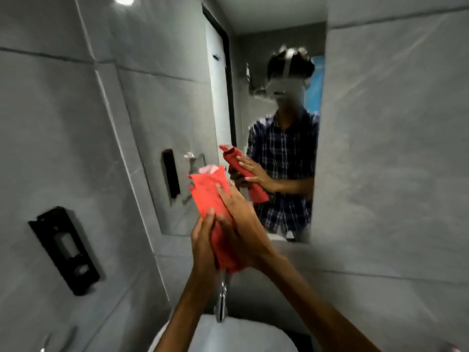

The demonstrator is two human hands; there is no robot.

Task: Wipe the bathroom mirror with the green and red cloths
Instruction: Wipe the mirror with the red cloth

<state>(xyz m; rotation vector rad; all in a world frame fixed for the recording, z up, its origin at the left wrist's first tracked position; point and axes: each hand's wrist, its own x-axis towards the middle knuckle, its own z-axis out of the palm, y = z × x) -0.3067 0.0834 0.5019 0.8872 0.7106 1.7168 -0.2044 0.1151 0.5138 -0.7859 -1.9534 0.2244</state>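
Both hands hold the red cloth upright in front of the mirror, above the chrome tap and white basin. Left hand: grip closed around the cloth's lower bunched end, fingers curled on it. Right hand: nearly flat, palm and extended fingers pressed along the cloth's side; it pins rather than clasps. Cloth clear of the glass, apparently being folded or smoothed; judged a preparation step, mirror wiping still to come. No green cloth visible. Risks: the right hand's flat hold gives little purchase, so the loose upper flap could unfold; if the left grip slackens the cloth could drop into the basin and get wet, which would streak the glass. Materials: cloth is soft, matte, limp, creased into a long strip with a paler inner layer at the top; mirror is hard, glossy, frameless, rectangular; walls are smooth grey tile; a black boxy dispenser is mounted at left.
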